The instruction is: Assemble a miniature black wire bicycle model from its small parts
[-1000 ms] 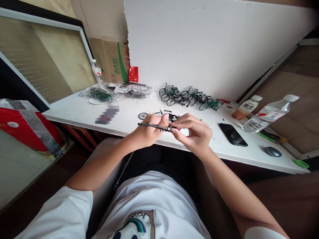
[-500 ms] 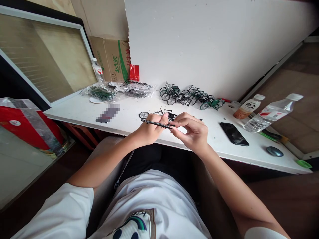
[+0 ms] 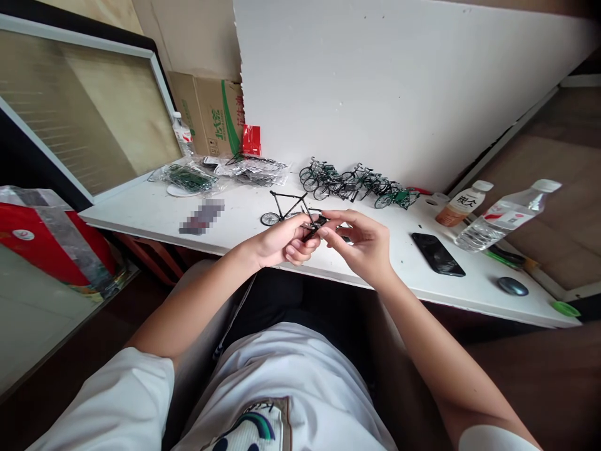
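Note:
My left hand is closed around the rear or lower part of a black miniature bicycle frame, whose thin tubes stick up and to the left above the thumb. My right hand pinches with thumb and forefinger at the frame's near right end, touching my left fingertips. Whether a separate small part sits in that pinch is hidden. Just behind the hands, a small spoked wheel lies on the white table, with other black bicycle parts partly covered by my fingers.
Several miniature bicycles stand in a row along the wall. Plastic-bagged parts lie at the back left before a cardboard box. On the right are a phone, a tea bottle, a water bottle and a dark rounded object.
The bicycle frame has turned from edge-on and level to tilted up, so its triangular outline shows behind my left hand. My left hand has rotated, bringing its curled fingers into view.

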The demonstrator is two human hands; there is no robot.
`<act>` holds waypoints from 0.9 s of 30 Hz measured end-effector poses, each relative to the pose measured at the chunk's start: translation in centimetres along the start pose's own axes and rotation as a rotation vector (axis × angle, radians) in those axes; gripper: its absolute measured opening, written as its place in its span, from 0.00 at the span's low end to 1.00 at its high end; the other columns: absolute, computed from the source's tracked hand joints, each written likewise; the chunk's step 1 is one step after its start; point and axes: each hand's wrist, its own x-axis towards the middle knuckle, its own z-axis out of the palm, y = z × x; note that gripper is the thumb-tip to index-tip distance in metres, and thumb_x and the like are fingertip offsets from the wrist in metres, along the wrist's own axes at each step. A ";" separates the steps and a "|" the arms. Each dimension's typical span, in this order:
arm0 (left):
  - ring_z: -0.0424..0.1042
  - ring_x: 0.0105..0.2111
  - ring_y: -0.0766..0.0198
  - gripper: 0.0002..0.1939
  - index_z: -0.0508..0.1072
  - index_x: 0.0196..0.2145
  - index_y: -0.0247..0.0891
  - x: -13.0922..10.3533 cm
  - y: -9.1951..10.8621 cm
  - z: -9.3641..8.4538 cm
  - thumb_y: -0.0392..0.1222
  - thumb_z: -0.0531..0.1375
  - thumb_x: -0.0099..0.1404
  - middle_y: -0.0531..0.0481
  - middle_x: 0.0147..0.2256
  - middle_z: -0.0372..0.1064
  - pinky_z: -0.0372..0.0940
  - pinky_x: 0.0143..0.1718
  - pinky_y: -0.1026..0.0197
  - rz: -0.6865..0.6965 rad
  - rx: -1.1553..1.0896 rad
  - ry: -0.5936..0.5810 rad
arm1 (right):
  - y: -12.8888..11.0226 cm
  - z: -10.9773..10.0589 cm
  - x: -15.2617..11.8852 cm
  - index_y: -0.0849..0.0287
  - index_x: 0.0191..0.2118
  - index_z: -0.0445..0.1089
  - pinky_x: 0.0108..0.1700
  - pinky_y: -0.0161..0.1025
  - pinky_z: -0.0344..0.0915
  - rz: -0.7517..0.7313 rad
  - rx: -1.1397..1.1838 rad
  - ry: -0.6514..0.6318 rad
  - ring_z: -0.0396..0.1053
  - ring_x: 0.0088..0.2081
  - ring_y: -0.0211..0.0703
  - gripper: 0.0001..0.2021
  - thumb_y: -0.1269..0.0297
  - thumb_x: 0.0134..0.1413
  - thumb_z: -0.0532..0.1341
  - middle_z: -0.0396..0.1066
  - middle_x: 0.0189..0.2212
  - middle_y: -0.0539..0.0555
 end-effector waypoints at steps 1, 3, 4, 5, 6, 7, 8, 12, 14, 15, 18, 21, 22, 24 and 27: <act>0.38 0.17 0.73 0.25 0.63 0.27 0.39 0.2 0.0 -0.3 0.58 0.48 0.77 0.61 0.20 0.40 0.44 0.17 0.70 -0.014 -0.040 -0.005 | 0.3 0.0 0.1 0.49 0.52 0.84 0.35 0.40 0.80 0.011 0.016 0.006 0.78 0.39 0.44 0.14 0.56 0.62 0.75 0.80 0.39 0.54; 0.40 0.16 0.72 0.25 0.66 0.29 0.38 0.5 0.1 -0.8 0.57 0.48 0.76 0.62 0.19 0.39 0.47 0.17 0.70 0.007 -0.101 0.019 | 1.1 -0.2 0.5 0.50 0.49 0.85 0.32 0.39 0.79 0.031 0.067 0.015 0.77 0.37 0.43 0.12 0.56 0.60 0.76 0.79 0.37 0.54; 0.41 0.16 0.71 0.24 0.68 0.30 0.37 0.5 0.1 -0.9 0.57 0.48 0.76 0.61 0.19 0.40 0.49 0.17 0.69 0.027 -0.121 0.037 | 1.4 -0.2 0.7 0.50 0.48 0.86 0.31 0.39 0.79 0.043 0.099 0.023 0.77 0.36 0.43 0.12 0.56 0.59 0.77 0.79 0.37 0.53; 0.42 0.16 0.71 0.24 0.70 0.32 0.37 0.6 0.1 -1.0 0.56 0.49 0.76 0.61 0.19 0.41 0.50 0.17 0.69 0.045 -0.131 0.055 | 1.8 -0.3 0.9 0.50 0.47 0.86 0.30 0.39 0.79 0.055 0.126 0.036 0.77 0.35 0.42 0.13 0.55 0.58 0.78 0.79 0.37 0.53; 0.44 0.16 0.71 0.23 0.71 0.34 0.36 0.7 0.0 -1.0 0.56 0.49 0.76 0.61 0.19 0.42 0.50 0.17 0.69 0.059 -0.132 0.072 | 2.1 -0.4 1.1 0.50 0.46 0.86 0.30 0.39 0.79 0.068 0.144 0.048 0.77 0.35 0.42 0.13 0.54 0.57 0.78 0.80 0.36 0.53; 0.45 0.16 0.71 0.22 0.72 0.36 0.35 0.7 -0.1 -0.9 0.56 0.50 0.77 0.61 0.19 0.43 0.51 0.18 0.69 0.071 -0.128 0.088 | 2.4 -0.5 1.2 0.51 0.45 0.85 0.30 0.39 0.79 0.082 0.151 0.060 0.77 0.35 0.43 0.14 0.53 0.55 0.79 0.80 0.36 0.53; 0.46 0.16 0.71 0.21 0.72 0.37 0.35 0.8 -0.3 -0.9 0.55 0.51 0.77 0.61 0.19 0.45 0.51 0.18 0.69 0.085 -0.117 0.109 | 2.7 -0.6 1.3 0.51 0.45 0.85 0.30 0.40 0.79 0.098 0.147 0.068 0.77 0.34 0.43 0.15 0.51 0.54 0.79 0.80 0.35 0.53; 0.58 0.19 0.71 0.14 0.70 0.40 0.38 1.5 -1.6 -0.5 0.52 0.61 0.76 0.58 0.22 0.57 0.56 0.23 0.70 0.273 -0.031 0.272 | 3.3 -0.8 1.4 0.53 0.44 0.84 0.30 0.41 0.79 0.150 0.097 0.096 0.76 0.33 0.43 0.20 0.45 0.52 0.79 0.80 0.35 0.54; 0.64 0.22 0.70 0.14 0.70 0.42 0.39 1.8 -2.2 -0.3 0.52 0.65 0.74 0.56 0.25 0.62 0.61 0.25 0.69 0.373 0.010 0.344 | 3.6 -0.9 1.4 0.53 0.44 0.84 0.30 0.41 0.79 0.161 0.086 0.109 0.75 0.32 0.42 0.21 0.43 0.51 0.79 0.80 0.35 0.54; 0.67 0.24 0.69 0.14 0.70 0.43 0.39 2.0 -2.4 -0.2 0.52 0.66 0.74 0.56 0.26 0.64 0.63 0.27 0.68 0.403 0.024 0.367 | 3.7 -0.9 1.4 0.53 0.44 0.84 0.30 0.41 0.79 0.165 0.086 0.113 0.75 0.31 0.42 0.22 0.43 0.51 0.79 0.80 0.34 0.54; 0.70 0.25 0.68 0.15 0.69 0.43 0.39 2.2 -2.5 0.0 0.53 0.66 0.74 0.55 0.27 0.68 0.66 0.29 0.66 0.441 0.047 0.407 | 4.1 -0.9 1.4 0.53 0.44 0.84 0.30 0.41 0.79 0.176 0.088 0.111 0.74 0.31 0.42 0.21 0.43 0.52 0.79 0.80 0.33 0.54; 0.71 0.24 0.67 0.15 0.69 0.44 0.39 2.3 -2.5 0.0 0.53 0.66 0.74 0.54 0.28 0.71 0.67 0.28 0.66 0.434 0.045 0.422 | 4.6 -0.8 1.3 0.53 0.44 0.85 0.31 0.40 0.79 0.166 0.088 0.103 0.75 0.33 0.41 0.20 0.44 0.52 0.79 0.80 0.35 0.54; 0.71 0.24 0.67 0.15 0.69 0.44 0.39 2.3 -2.5 0.0 0.52 0.65 0.74 0.54 0.28 0.71 0.67 0.28 0.65 0.426 0.043 0.421 | 4.7 -0.8 1.3 0.53 0.44 0.85 0.31 0.40 0.79 0.164 0.086 0.098 0.75 0.33 0.42 0.20 0.44 0.52 0.79 0.80 0.35 0.54; 0.71 0.23 0.68 0.14 0.69 0.42 0.39 2.4 -2.5 -0.1 0.51 0.65 0.75 0.53 0.28 0.71 0.66 0.27 0.66 0.413 0.041 0.414 | 4.9 -0.8 1.2 0.54 0.43 0.85 0.31 0.40 0.79 0.163 0.078 0.083 0.75 0.34 0.42 0.21 0.44 0.52 0.79 0.80 0.36 0.55; 0.68 0.22 0.70 0.15 0.69 0.40 0.38 2.5 -2.7 -0.2 0.52 0.64 0.75 0.54 0.27 0.68 0.62 0.26 0.68 0.417 0.032 0.400 | 5.1 -0.7 1.0 0.53 0.45 0.85 0.32 0.40 0.79 0.170 0.071 0.053 0.75 0.35 0.43 0.21 0.44 0.53 0.78 0.80 0.38 0.55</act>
